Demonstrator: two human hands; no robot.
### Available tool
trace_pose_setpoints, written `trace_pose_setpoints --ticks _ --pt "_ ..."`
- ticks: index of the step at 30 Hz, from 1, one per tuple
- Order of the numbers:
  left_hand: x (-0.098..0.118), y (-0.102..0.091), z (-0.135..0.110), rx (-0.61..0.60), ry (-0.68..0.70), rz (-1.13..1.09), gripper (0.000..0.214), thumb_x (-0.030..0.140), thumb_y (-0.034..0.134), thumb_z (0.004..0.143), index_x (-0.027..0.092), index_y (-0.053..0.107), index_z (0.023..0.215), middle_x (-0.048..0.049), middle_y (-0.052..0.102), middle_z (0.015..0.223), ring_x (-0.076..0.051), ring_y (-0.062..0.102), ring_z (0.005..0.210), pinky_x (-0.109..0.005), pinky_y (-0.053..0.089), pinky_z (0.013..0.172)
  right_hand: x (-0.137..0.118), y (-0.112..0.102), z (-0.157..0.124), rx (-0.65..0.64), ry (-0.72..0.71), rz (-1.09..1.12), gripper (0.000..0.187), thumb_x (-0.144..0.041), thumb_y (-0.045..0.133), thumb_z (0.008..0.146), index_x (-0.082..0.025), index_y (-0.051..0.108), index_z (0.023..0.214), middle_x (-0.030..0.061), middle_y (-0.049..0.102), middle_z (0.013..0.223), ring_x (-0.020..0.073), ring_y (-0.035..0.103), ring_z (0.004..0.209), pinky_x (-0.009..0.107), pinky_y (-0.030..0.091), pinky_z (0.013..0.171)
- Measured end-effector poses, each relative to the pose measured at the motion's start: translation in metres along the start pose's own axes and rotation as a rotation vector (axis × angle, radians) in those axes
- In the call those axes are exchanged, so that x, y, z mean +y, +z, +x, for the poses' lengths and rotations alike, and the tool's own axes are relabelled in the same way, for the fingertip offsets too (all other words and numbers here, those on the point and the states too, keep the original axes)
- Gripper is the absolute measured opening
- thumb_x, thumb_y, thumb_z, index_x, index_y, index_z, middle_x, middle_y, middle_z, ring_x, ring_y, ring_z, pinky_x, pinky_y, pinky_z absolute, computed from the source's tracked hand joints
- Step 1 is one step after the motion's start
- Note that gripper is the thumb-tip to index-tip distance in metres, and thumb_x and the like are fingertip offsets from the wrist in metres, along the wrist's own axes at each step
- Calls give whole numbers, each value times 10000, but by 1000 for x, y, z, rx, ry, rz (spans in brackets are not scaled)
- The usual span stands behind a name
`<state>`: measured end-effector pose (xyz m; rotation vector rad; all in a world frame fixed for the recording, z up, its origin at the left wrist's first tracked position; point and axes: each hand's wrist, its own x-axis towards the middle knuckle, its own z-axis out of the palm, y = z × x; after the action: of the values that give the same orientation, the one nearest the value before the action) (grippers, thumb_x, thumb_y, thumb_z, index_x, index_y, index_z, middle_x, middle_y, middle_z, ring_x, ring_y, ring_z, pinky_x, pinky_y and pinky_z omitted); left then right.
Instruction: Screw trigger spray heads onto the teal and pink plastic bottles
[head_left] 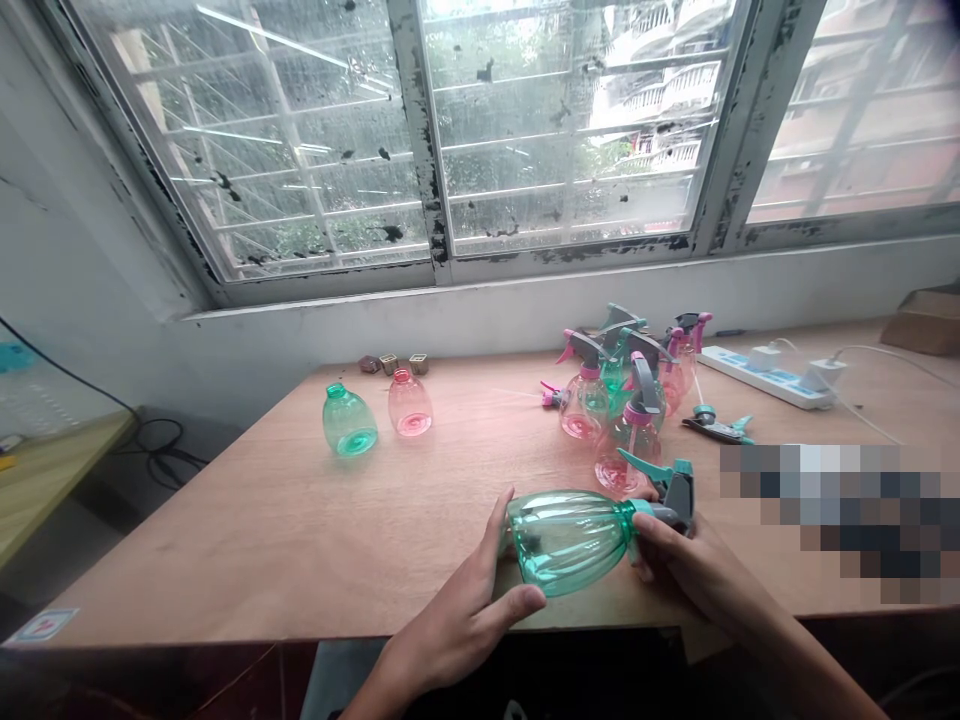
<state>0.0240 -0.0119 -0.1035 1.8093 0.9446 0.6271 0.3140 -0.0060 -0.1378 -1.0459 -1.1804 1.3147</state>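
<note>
A green ribbed spray bottle (571, 540) lies sideways between my hands, above the table's front part. Its base rests against my left hand (487, 590), whose thumb and fingers curve round it. At the neck, my right hand (671, 555) pinches the teal collar of the grey and teal spray head (679, 495). Just behind stands a pink spray bottle (622, 455) with a grey and pink head. Farther left, a headless green bottle (349, 425) and a headless pink bottle (410, 405) stand upright.
Several spray bottles with heads (581, 405) cluster at the back right. Loose spray heads lie beside them, one pink (553, 397) and one teal and grey (716, 428). A white power strip (765, 378) with plugs and cables lies farther right. Small blocks (388, 364) sit by the wall.
</note>
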Motion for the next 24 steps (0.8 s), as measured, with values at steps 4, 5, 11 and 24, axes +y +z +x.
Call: trace_pose_setpoints --ticks 4,5,11,24 --pt "-2 0 0 -11 -16 14 976 583 577 977 255 -45 1654 -77 83 1753 -303 60 1615 -506 65 1310 0 -1 0 2 8 26 443 -597 751 854 -217 548 956 -37 643 572 143 530 492 264 371 511" --pt "-2 0 1 -13 -18 17 977 585 576 977 253 -44 1655 -79 88 1753 -301 58 1616 -504 58 1311 1 -1 1 2 6 31 444 -596 753 853 -218 546 958 -38 642 573 140 529 491 261 373 511" --pt "-2 0 2 -1 -30 15 969 509 649 957 253 33 1660 -84 103 1750 -323 54 1613 -525 47 1310 2 -1 3 -8 3 36 427 -594 748 860 -216 562 929 -46 614 544 134 510 483 254 359 493" --pt "3 3 1 50 -20 17 1074 279 748 896 332 -14 1650 -76 241 1724 -328 218 1582 -521 178 1298 2 0 3 18 -2 16 417 -586 740 868 -205 571 853 -35 617 567 130 494 497 267 335 508"
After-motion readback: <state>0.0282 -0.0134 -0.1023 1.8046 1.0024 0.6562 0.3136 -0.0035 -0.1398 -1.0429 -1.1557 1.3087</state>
